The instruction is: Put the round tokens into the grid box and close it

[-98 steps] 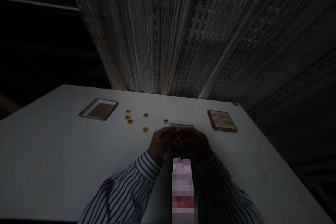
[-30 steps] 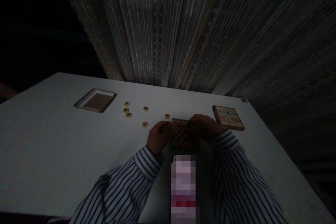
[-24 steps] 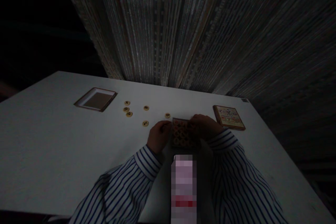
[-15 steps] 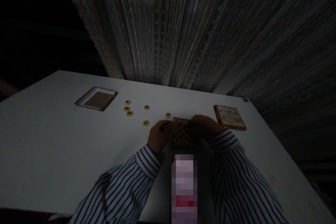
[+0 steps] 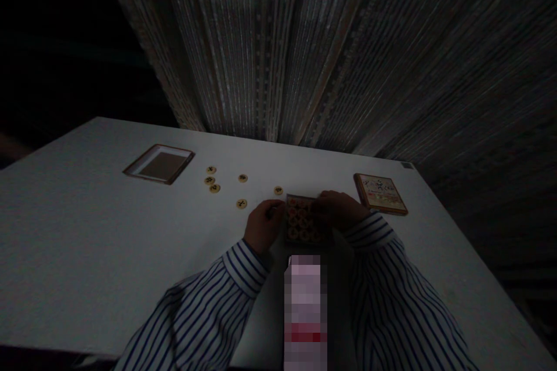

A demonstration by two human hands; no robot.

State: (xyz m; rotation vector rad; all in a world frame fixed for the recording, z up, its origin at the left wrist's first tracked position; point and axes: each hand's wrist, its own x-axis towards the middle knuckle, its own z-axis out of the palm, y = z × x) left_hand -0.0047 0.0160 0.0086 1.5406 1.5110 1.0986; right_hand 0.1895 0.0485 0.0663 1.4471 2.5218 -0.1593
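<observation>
Round Chinese chess pieces with red marks fill rows in a small clear-walled box in front of me. At its left side is my left hand, fingers curled in with the tips at the box's edge; what they hold, if anything, is hidden. My right hand reaches over the box's right part, fingers bent and pressed together above the pieces, their tips in deep shadow. Just beyond the box lies a loose chess piece. Another piece rests left of it, near my left hand.
Farther left, several more pieces lie beside an open shallow box. A lidded box with a printed picture sits at the right. The white table ends at a striped curtain. A pixelated patch covers the lower middle.
My right fingers have shifted slightly over the box, and more of its pieces show. My left hand and the loose pieces stay in place.
</observation>
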